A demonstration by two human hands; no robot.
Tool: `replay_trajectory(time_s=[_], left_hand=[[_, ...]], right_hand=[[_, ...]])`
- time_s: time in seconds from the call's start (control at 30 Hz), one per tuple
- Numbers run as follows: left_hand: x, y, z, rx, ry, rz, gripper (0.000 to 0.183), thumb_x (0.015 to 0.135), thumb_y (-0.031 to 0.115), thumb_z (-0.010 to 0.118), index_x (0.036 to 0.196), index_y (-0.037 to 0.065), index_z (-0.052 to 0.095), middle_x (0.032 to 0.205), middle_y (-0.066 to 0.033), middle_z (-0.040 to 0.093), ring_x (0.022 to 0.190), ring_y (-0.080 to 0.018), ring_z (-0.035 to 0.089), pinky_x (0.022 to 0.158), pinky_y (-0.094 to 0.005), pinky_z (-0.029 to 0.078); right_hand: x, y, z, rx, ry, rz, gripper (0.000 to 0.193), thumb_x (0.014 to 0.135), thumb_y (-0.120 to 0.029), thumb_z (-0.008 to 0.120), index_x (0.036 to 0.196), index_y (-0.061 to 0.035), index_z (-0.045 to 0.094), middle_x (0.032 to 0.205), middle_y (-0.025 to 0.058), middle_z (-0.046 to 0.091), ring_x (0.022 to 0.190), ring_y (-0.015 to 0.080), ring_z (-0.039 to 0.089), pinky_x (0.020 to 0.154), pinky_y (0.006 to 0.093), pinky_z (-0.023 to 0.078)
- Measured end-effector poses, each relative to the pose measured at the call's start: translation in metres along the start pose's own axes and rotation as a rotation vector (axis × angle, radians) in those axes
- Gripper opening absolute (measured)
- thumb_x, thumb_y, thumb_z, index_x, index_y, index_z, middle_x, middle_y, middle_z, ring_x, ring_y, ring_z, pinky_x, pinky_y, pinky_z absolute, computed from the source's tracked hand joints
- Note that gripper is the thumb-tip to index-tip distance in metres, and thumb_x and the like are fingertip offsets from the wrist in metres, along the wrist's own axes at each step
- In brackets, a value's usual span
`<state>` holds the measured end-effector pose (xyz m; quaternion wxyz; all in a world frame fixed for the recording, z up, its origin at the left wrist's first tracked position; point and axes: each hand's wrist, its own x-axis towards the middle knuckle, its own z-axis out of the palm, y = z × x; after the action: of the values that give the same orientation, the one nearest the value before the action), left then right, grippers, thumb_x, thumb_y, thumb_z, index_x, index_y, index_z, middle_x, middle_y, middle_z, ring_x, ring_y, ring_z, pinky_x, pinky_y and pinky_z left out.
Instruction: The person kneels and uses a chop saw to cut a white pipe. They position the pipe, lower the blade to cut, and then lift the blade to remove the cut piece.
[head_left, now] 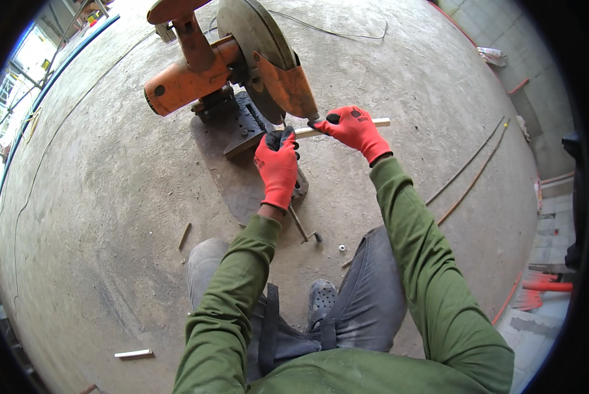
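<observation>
A thin white rod (381,122) runs left to right just in front of an orange cut-off saw (192,80). My right hand (355,131), in a red glove with black fingertips, is closed on the rod, and the rod's right end sticks out past it. At the rod's left end my left hand (278,169), gloved alike, is closed with its fingertips on the rod. Right behind the hands stands the saw's large disc (252,39), partly covered by an orange guard (286,84). My left hand hides part of the saw's dark metal base (225,177).
A crank handle (302,226) sticks out from the base toward me. A short white piece (133,354) lies on the concrete floor at lower left, a brown stick (185,236) nearer. Two long rods (475,167) lie at right. A cable (334,33) curves behind the saw.
</observation>
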<state>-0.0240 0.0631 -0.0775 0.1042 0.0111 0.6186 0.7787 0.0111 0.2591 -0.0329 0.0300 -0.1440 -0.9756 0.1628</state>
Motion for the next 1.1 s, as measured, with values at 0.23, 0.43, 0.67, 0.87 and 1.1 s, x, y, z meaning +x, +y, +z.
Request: replay_trajectory(time_s=[0.23, 0.43, 0.67, 0.87, 1.1], left_hand=[[-0.005, 0.005, 0.003, 0.059, 0.001, 0.055, 0.024, 0.097, 0.018, 0.076, 0.088, -0.001, 0.065, 0.069, 0.0013, 0.061, 0.055, -0.0048, 0.051, 0.049, -0.0255, 0.040], [-0.009, 0.008, 0.000, 0.063, -0.026, 0.039, 0.022, 0.095, 0.018, 0.078, 0.089, 0.000, 0.067, 0.071, 0.0022, 0.064, 0.056, -0.0028, 0.051, 0.050, -0.0225, 0.040], [-0.015, 0.001, -0.016, -0.014, -0.097, 0.087, 0.020, 0.095, 0.016, 0.078, 0.093, -0.001, 0.067, 0.078, 0.0007, 0.066, 0.064, -0.0042, 0.056, 0.055, -0.0219, 0.044], [0.003, -0.004, -0.035, -0.043, -0.116, -0.061, 0.023, 0.097, 0.016, 0.075, 0.112, -0.002, 0.070, 0.084, 0.0005, 0.068, 0.066, -0.0040, 0.056, 0.058, -0.0225, 0.045], [0.015, -0.013, -0.041, -0.102, -0.141, -0.060, 0.026, 0.097, 0.015, 0.075, 0.117, -0.002, 0.072, 0.090, 0.0007, 0.070, 0.071, -0.0047, 0.057, 0.061, -0.0222, 0.047]], right_hand=[[0.004, 0.002, 0.015, 0.083, 0.065, 0.020, 0.053, 0.096, -0.052, 0.058, 0.076, -0.0047, 0.070, 0.066, 0.0162, 0.061, 0.064, 0.0364, 0.061, 0.065, 0.0448, 0.046], [0.003, 0.010, 0.021, 0.240, -0.067, 0.038, 0.055, 0.097, -0.053, 0.056, 0.076, -0.0044, 0.072, 0.066, 0.0162, 0.063, 0.064, 0.0335, 0.060, 0.066, 0.0427, 0.047], [-0.006, 0.003, 0.020, 0.230, -0.101, -0.020, 0.054, 0.098, -0.053, 0.057, 0.081, -0.0049, 0.073, 0.070, 0.0165, 0.065, 0.067, 0.0334, 0.063, 0.067, 0.0417, 0.047], [-0.017, -0.010, 0.013, 0.130, -0.093, -0.050, 0.052, 0.095, -0.056, 0.061, 0.080, -0.0070, 0.070, 0.070, 0.0155, 0.064, 0.068, 0.0337, 0.063, 0.065, 0.0424, 0.046], [-0.025, -0.010, 0.012, 0.108, -0.058, -0.114, 0.052, 0.092, -0.059, 0.066, 0.087, -0.0079, 0.071, 0.076, 0.0153, 0.068, 0.073, 0.0334, 0.066, 0.067, 0.0415, 0.049]])
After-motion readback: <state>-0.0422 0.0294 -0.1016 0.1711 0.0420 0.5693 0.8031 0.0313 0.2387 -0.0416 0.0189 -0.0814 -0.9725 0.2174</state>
